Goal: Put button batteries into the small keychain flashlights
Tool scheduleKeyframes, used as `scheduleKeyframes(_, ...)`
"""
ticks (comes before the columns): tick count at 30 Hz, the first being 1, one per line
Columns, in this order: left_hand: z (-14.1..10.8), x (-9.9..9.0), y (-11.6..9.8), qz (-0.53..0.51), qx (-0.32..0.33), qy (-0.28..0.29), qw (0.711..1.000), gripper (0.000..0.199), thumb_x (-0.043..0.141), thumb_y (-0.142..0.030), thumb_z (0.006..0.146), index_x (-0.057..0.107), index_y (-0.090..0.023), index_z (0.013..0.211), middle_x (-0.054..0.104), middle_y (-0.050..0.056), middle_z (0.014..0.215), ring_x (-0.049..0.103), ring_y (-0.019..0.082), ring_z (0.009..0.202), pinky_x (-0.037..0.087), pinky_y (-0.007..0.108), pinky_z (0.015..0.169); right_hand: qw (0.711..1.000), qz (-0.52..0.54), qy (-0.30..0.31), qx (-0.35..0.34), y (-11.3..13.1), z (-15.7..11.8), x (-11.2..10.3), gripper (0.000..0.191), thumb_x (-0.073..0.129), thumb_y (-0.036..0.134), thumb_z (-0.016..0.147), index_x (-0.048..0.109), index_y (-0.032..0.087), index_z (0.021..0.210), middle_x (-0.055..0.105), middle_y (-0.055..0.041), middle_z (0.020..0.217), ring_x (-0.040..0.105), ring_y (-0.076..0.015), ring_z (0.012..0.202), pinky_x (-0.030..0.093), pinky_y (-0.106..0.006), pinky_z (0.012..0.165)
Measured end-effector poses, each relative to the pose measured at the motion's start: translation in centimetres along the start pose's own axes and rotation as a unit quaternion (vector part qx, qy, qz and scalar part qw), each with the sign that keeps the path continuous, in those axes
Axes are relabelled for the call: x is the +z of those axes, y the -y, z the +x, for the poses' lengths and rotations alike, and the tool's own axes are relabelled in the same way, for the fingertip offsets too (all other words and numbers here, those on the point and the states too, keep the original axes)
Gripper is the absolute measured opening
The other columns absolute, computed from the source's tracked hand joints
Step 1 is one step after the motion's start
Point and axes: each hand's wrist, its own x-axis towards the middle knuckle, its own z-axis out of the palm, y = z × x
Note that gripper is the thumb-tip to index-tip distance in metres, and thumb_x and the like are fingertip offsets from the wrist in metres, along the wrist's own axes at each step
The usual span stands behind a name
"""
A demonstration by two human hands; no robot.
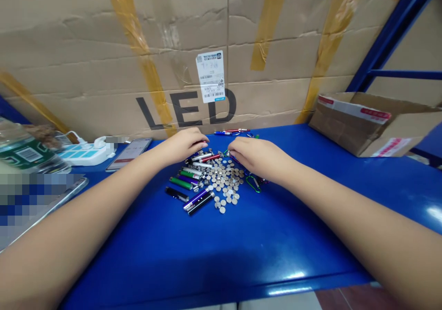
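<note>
left hand (181,145): curled, grip hidden, nearest the laser pointers (184,174), long axes running roughly along the bench (207,264)
right hand (258,158): curled, grip hidden, just above the button cells (224,177)

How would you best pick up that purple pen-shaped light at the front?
Probably at mid-barrel, fingers coming from above and the left. The purple pen-shaped light lies flat on the blue shelf, slim and round, so a pinch across suits it; a black pen light lies tight along its right side, leaving little room.
</note>
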Motion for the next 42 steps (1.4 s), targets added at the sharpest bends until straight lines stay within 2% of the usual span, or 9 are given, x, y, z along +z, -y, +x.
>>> scheduleKeyframes(3, -0.1, 1.1, 1.4, -0.019, -0.065, -0.029, 0.997, 0.038, 0.043, -0.027, 0.092, 0.055, -0.013, 0.125, 0.062, 0.011, 0.113, 0.057, 0.020, 0.106, 0.043, 0.034, 0.094, 0.999, -0.029, 0.028, 0.009, 0.5, 0.3, 0.2, 0.022, 0.041, 0.020, 0.094, 0.062, 0.016, 0.089, 0.066, -0.0059, 0.091, 0.060, -0.0180, 0.084, 0.039, -0.028, 0.065)
scheduleKeyframes(5, -0.2, 1.7, 2.0, -0.055, -0.112, -0.045, 0.991, 0.043, 0.048, -0.026, 0.089, 0.050, -0.014, 0.130, 0.065, 0.010, 0.112, 0.060, 0.019, 0.103, 0.046, 0.033, 0.091, 0.999, -0.040, 0.036, 0.008, 0.7, 0.3, 0.3, 0.021, 0.042, 0.020, 0.093, 0.063, 0.016, 0.087, 0.066, -0.0059, 0.090, 0.060, -0.0179, 0.081, 0.039, -0.028, 0.064)
scheduleKeyframes(10, -0.3, 2.7, 2.8, -0.094, -0.172, -0.072, 0.978, 0.030, 0.050, -0.023, 0.086, 0.062, -0.015, 0.113, 0.069, 0.008, 0.109, 0.063, 0.019, 0.099, 0.048, 0.033, 0.088, 0.998, -0.044, 0.035, 0.015, 0.9, 0.3, 0.6, 0.021, 0.042, 0.021, 0.091, 0.062, 0.016, 0.085, 0.066, -0.0054, 0.088, 0.061, -0.0183, 0.080, 0.039, -0.028, 0.062)
scheduleKeyframes(14, -0.3, 2.9, 3.1, -0.093, -0.170, -0.073, 0.978, 0.030, 0.046, -0.020, 0.087, 0.065, -0.016, 0.109, 0.069, 0.007, 0.112, 0.063, 0.019, 0.104, 0.047, 0.033, 0.092, 0.997, -0.058, 0.038, 0.032, 0.8, 1.2, 0.6, 0.022, 0.042, 0.021, 0.090, 0.062, 0.016, 0.084, 0.067, -0.0059, 0.088, 0.061, -0.0185, 0.080, 0.039, -0.028, 0.060)
scheduleKeyframes(19, -0.4, 3.0, 3.2, -0.077, -0.155, -0.082, 0.981, 0.029, 0.046, -0.021, 0.085, 0.068, -0.018, 0.104, 0.070, 0.005, 0.108, 0.064, 0.020, 0.102, 0.048, 0.033, 0.091, 0.992, -0.113, 0.061, 0.021, 0.5, 4.4, 0.6, 0.022, 0.045, 0.022, 0.090, 0.065, 0.017, 0.084, 0.068, -0.0071, 0.088, 0.063, -0.0194, 0.078, 0.038, -0.029, 0.057)
scheduleKeyframes(24, -0.8, 3.6, 3.5, -0.056, -0.122, -0.101, 0.986, 0.031, 0.044, -0.025, 0.089, 0.068, -0.016, 0.105, 0.069, 0.007, 0.109, 0.062, 0.021, 0.103, 0.046, 0.035, 0.093, 0.979, -0.190, 0.062, -0.045, 0.5, 7.0, 1.7, 0.019, 0.049, 0.012, 0.086, 0.068, 0.016, 0.089, 0.068, -0.0082, 0.088, 0.062, -0.0205, 0.081, 0.038, -0.030, 0.062)
scheduleKeyframes(28, -1.1, 4.0, 3.7, -0.054, -0.111, -0.119, 0.985, 0.035, 0.037, -0.031, 0.093, 0.068, -0.017, 0.103, 0.069, 0.007, 0.107, 0.061, 0.021, 0.102, 0.046, 0.035, 0.092, 0.969, -0.222, 0.055, -0.094, 0.6, 7.2, 3.0, 0.018, 0.052, 0.008, 0.082, 0.067, 0.016, 0.088, 0.068, -0.0089, 0.089, 0.061, -0.0210, 0.082, 0.038, -0.030, 0.065)
scheduleKeyframes(37, -1.4, 4.1, 3.5, -0.065, -0.110, -0.186, 0.974, 0.038, 0.034, -0.031, 0.095, 0.069, -0.016, 0.096, 0.069, 0.006, 0.096, 0.060, 0.019, 0.094, 0.045, 0.033, 0.087, 0.967, -0.239, 0.051, -0.079, 0.1, 7.0, 3.2, 0.020, 0.048, 0.008, 0.084, 0.067, 0.014, 0.087, 0.069, -0.0102, 0.090, 0.062, -0.0227, 0.083, 0.036, -0.032, 0.065)
scheduleKeyframes(42, -1.4, 4.4, 3.4, -0.091, -0.099, -0.212, 0.968, 0.036, 0.036, -0.030, 0.094, 0.069, -0.016, 0.092, 0.070, 0.005, 0.093, 0.061, 0.019, 0.093, 0.044, 0.033, 0.087, 0.970, -0.224, 0.087, -0.046, 0.6, 7.9, 2.7, 0.021, 0.048, 0.012, 0.085, 0.069, 0.014, 0.087, 0.071, -0.0120, 0.094, 0.064, -0.0238, 0.083, 0.040, -0.033, 0.066)
